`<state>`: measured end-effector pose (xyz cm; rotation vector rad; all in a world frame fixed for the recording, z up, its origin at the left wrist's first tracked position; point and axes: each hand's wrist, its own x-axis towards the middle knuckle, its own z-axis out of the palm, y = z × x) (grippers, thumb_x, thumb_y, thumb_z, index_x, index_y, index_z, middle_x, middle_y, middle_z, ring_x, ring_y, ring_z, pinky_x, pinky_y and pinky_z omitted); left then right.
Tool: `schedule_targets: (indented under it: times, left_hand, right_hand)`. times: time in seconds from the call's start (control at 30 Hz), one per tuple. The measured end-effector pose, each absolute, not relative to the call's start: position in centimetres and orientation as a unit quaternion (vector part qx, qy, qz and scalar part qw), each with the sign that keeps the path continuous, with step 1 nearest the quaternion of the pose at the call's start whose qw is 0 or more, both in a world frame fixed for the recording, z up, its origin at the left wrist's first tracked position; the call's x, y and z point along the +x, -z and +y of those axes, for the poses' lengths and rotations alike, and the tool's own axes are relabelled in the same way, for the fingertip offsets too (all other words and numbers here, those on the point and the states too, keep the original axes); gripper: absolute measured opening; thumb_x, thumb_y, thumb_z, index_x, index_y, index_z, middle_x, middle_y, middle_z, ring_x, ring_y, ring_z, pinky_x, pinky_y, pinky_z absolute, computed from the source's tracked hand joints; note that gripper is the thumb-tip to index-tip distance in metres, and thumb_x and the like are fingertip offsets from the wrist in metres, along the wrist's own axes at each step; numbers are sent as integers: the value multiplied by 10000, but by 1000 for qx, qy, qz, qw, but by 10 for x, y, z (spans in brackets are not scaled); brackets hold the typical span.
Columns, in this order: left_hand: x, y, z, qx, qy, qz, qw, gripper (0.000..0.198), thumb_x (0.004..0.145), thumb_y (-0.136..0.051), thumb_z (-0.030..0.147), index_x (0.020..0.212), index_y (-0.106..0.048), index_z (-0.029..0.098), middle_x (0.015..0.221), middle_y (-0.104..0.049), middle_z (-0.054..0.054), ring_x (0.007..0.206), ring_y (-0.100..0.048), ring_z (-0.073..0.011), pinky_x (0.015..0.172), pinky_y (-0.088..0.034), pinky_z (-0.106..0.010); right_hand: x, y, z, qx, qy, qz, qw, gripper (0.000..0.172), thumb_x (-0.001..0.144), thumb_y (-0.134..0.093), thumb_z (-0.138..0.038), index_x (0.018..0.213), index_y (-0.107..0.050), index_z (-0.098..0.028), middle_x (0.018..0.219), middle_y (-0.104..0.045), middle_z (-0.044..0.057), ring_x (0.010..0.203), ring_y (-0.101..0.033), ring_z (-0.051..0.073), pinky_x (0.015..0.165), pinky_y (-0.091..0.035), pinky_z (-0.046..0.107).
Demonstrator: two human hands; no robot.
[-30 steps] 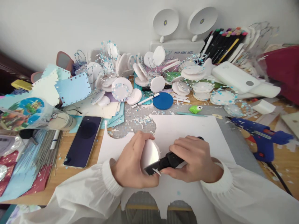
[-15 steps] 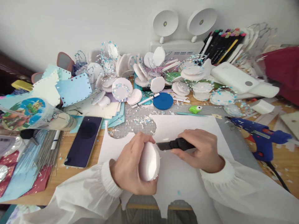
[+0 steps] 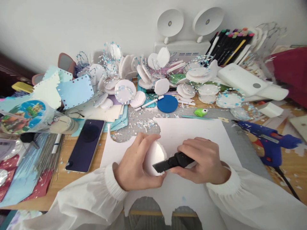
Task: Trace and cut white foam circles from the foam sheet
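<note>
In my left hand (image 3: pixel 139 166) is a white foam disc (image 3: pixel 154 155), tilted, with fingers and thumb wrapped round its edge. My right hand (image 3: pixel 202 159) grips a black utility knife (image 3: pixel 181 159) by its handle. The dark blade lies across the lower right of the disc, at or just above its surface. Beneath both hands lies a large white foam sheet (image 3: pixel 201 127) with rounded cut-outs along its left and near edges.
A grey cutting mat (image 3: pixel 249 150) lies under the sheet, sprinkled with paper bits. Around it are a phone (image 3: pixel 85 145), a blue round lid (image 3: pixel 167 103), a green craft punch (image 3: pixel 200 112) and a blue glue gun (image 3: pixel 268 137). White discs (image 3: pixel 124 91) crowd the back.
The knife has moved left and down, from beside the disc's upper edge to across its lower right. My left hand has turned the disc slightly and raised it a little in view.
</note>
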<state>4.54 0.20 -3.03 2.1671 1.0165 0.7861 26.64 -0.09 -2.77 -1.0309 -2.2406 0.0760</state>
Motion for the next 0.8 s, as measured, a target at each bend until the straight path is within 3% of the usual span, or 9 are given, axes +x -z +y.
schedule_targets:
  times: [0.2, 0.37, 0.6, 0.8]
  left_hand:
    - [45, 29, 0, 812, -287, 403, 309, 828, 564, -739, 414, 1252, -331, 200, 1042, -490, -83, 921, -548, -267, 774, -475, -428]
    - [47, 31, -3, 785, -287, 444, 323, 856, 539, -706, 301, 1259, -264, 166, 1021, -518, -91, 875, -588, -256, 751, -492, -407]
    - [50, 30, -4, 812, -289, 415, 290, 685, 528, -607, 239, 1146, -321, 161, 933, -480, -70, 785, -537, -215, 654, -478, -365]
    - [50, 28, -2, 819, -298, 402, 280, 670, 488, -572, 211, 1115, -343, 161, 907, -467, -61, 755, -506, -206, 623, -455, -359]
  right_hand:
    - [265, 28, -3, -388, -33, -857, 337, 462, 859, -501, -581, 649, -553, -173, 509, -486, -7, 465, -424, 114, 506, -288, 287]
    - [263, 28, -4, -388, -34, -854, 344, 478, 867, -484, -590, 651, -555, -169, 511, -490, -2, 471, -423, 116, 512, -293, 288]
    - [258, 28, -6, -384, -21, -865, 321, 510, 860, -473, -610, 625, -559, -166, 504, -473, -2, 470, -415, 121, 517, -269, 292]
    - [257, 29, -8, -386, -22, -867, 315, 523, 857, -475, -609, 596, -556, -163, 494, -453, -6, 466, -399, 120, 519, -264, 295]
